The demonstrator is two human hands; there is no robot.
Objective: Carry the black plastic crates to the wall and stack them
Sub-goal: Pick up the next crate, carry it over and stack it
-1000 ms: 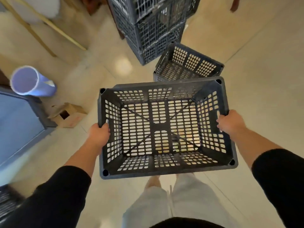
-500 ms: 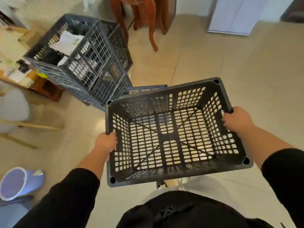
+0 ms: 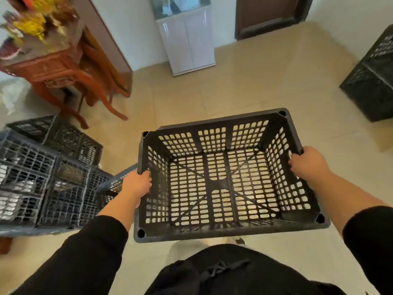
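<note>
1. Head view shows one black plastic crate [image 3: 223,177] held in the air in front of the person, above the beige tiled floor [image 3: 234,81], with its open top facing the camera.
2. The left hand [image 3: 136,185] grips the left rim of the crate; its fingers are curled over the edge.
3. The right hand [image 3: 308,162] grips the right rim in the same way, fingers clamped on the edge.
4. Both arms wear black sleeves [image 3: 85,258].
5. On the left, a group of dark crates [image 3: 42,177] stands on the floor, some stacked on others.
6. On the far right, another stack of black crates [image 3: 374,81] stands near the wall.
7. A carved wooden table [image 3: 59,69] is at the upper left, and a white cabinet [image 3: 187,39] stands against the far wall, beside a dark brown door [image 3: 270,13].
</note>
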